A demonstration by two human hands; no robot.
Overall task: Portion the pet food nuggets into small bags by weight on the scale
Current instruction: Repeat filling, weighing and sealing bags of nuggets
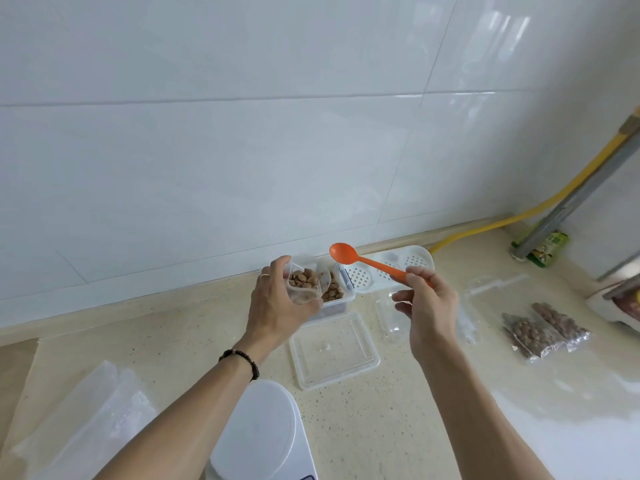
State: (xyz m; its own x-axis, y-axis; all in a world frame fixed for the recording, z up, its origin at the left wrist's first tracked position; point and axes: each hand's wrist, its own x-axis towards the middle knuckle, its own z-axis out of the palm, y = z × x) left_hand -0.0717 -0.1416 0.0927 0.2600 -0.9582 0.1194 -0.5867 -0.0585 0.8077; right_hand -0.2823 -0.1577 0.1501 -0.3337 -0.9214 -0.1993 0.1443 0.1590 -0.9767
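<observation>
My left hand (277, 306) grips a small clear bag (304, 284) with brown nuggets inside, held above the counter near the wall. Just behind it stands a clear container of nuggets (334, 292). My right hand (427, 306) pinches the handle of an orange spoon (360, 259); its empty bowl points left, above the container. The white scale (259, 434) lies near me at the bottom, its platform bare. Two filled bags of nuggets (543, 329) lie at the right.
A clear lid (334, 351) lies flat in front of the container. A white perforated tray (398, 268) sits by the wall. Empty clear bags (86, 420) lie at the lower left, more clear plastic at the right. A yellow hose (540, 209) runs along the corner.
</observation>
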